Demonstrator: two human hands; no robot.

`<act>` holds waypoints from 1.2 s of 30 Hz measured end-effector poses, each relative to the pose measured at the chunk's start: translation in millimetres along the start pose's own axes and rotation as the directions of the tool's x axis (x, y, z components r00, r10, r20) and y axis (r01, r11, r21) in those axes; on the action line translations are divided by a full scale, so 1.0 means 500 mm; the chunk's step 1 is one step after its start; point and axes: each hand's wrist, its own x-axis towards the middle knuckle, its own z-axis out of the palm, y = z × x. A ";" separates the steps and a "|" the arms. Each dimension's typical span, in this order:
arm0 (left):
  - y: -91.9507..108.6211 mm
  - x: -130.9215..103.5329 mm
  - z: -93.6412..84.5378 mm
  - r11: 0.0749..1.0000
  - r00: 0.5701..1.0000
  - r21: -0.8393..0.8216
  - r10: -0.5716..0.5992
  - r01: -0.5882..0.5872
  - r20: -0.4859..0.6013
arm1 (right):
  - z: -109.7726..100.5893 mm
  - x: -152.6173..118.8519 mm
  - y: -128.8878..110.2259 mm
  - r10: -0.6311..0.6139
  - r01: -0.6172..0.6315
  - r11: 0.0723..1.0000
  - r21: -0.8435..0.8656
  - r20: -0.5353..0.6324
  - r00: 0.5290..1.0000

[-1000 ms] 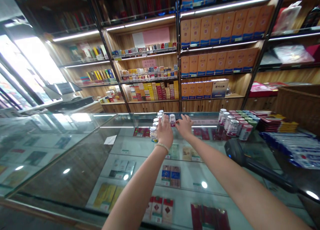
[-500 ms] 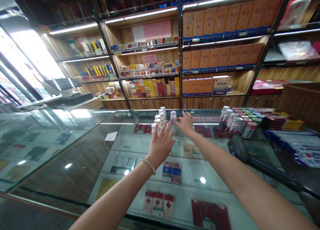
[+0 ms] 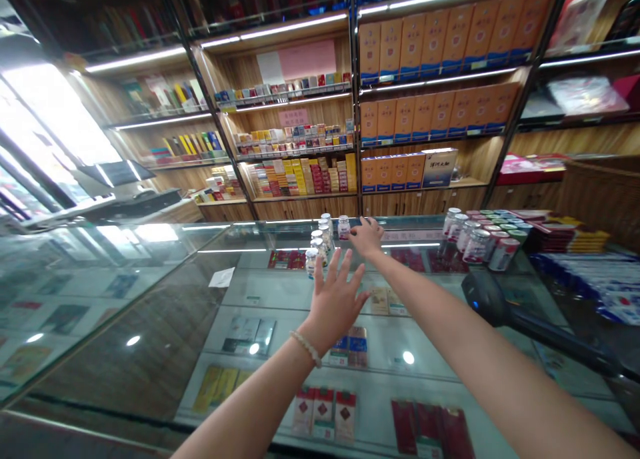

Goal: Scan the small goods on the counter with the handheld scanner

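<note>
White-capped, clear little jars (image 3: 319, 246) stand clustered in a line on the long glass display counter (image 3: 283, 286), one matching lone jar (image 3: 343, 228) just to their right. Since a second ago, the left hand (image 3: 336, 298) (pale beaded bracelet (image 3: 306, 348) at its wrist) has drawn back, empty, fingers spread. The right hand (image 3: 369, 237) stays beside the lone jar; whether it grips, I cannot tell.

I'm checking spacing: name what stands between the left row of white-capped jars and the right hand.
One round, white-capped jar stands there in the head view.
</note>
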 end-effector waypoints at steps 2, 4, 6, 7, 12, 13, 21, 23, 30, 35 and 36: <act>-0.008 -0.003 0.003 1.000 1.000 0.019 -0.018 0.018 0.016 | 0.004 0.008 -0.003 -0.002 0.002 1.000 -0.007 0.002 1.000; -0.015 -0.007 0.005 1.000 0.999 0.021 -0.024 0.023 0.035 | 0.007 0.015 -0.003 -0.003 0.003 1.000 -0.007 0.013 1.000; -0.018 -0.011 0.008 1.000 0.998 0.004 -0.008 0.008 0.061 | 0.010 0.021 -0.003 -0.001 0.001 1.000 -0.005 0.022 1.000; -0.018 -0.013 0.010 1.000 0.997 -0.009 0.004 -0.003 0.076 | 0.011 0.024 -0.002 0.001 -0.001 1.000 -0.005 0.023 1.000; -0.013 -0.019 0.018 0.998 0.992 -0.041 0.047 -0.042 0.119 | 0.017 0.032 -0.003 -0.005 0.006 1.000 -0.024 0.031 1.000; -0.012 -0.020 0.017 0.998 0.991 -0.044 0.055 -0.050 0.124 | 0.019 0.033 -0.004 -0.005 0.006 1.000 -0.027 0.035 0.999; -0.011 -0.016 0.003 0.996 0.980 -0.065 0.069 -0.058 0.188 | 0.023 0.035 -0.007 0.003 0.000 0.999 -0.036 0.057 0.998; -0.011 -0.015 0.005 0.996 0.978 -0.071 0.065 -0.052 0.196 | 0.020 0.034 -0.007 0.005 -0.002 0.999 -0.041 0.071 0.997; -0.022 -0.015 0.024 0.997 0.980 -0.064 0.062 -0.051 0.190 | -0.031 0.008 0.000 -0.006 0.027 0.990 -0.137 0.148 0.989; -0.029 -0.011 0.042 0.995 0.984 -0.042 0.098 -0.093 0.149 | -0.114 -0.060 0.030 -0.129 0.197 0.944 -0.266 0.252 0.959; -0.030 -0.010 0.044 0.993 0.985 -0.036 0.114 -0.110 0.132 | -0.131 -0.077 0.037 -0.137 0.211 0.939 -0.272 0.266 0.954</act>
